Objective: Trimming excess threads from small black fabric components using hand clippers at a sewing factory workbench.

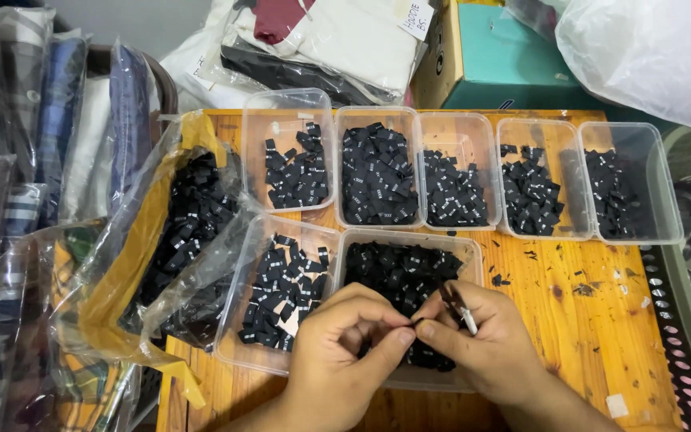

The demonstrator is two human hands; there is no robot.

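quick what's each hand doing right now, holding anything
Left hand: closed, pinching a small black label at the fingertips.
Right hand: closed, pinching the same label, with a thin tool tucked in its fingers.

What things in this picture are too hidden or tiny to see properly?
- Head view: the small black piece pinched between the left hand and right hand is mostly covered by fingertips.
- The white marks on the black tags are too small to make out.
- The plastic bag crinkles and glares over its tags.
- The near tub sits partly behind both hands.
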